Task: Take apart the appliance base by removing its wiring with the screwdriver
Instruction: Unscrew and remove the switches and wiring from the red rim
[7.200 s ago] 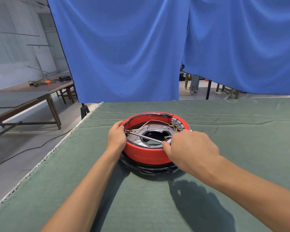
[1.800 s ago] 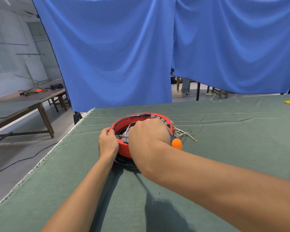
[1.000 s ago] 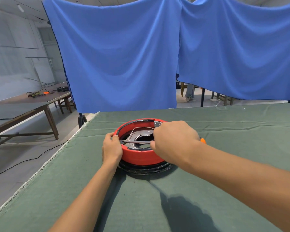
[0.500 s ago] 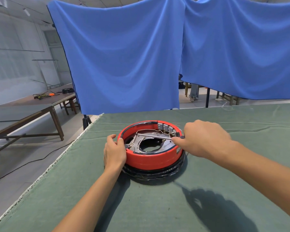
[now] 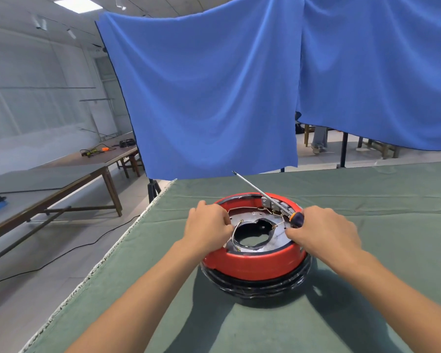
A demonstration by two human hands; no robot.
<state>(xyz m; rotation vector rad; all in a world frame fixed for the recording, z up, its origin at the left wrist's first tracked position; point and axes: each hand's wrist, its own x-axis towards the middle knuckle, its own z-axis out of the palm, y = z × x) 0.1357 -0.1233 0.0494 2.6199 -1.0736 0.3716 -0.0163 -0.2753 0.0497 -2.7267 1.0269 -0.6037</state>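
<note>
The appliance base point(image 5: 255, 261) is sitting on the green cloth-covered table point(image 5: 367, 250), near its left edge. It is round, with a glossy red plastic ring stacked on a black ribbed lower section. Inside, a flat grey metal plate with a ragged central opening is showing, and thin wiring point(image 5: 236, 229) is looping across it toward a row of small grey terminal blocks at the far rim.

The left hand point(image 5: 206, 231) is resting over the base's left rim, fingers curled and pinching at the wire end. The right hand point(image 5: 321, 231) is gripping the screwdriver point(image 5: 262, 194) by its orange-and-black handle at the right rim, the slim steel shaft slanting up and away to the left, its tip clear of the base.

Blue curtains point(image 5: 214, 98) are hanging behind the table. A wooden bench point(image 5: 61, 174) is standing at the left, carrying cables.
</note>
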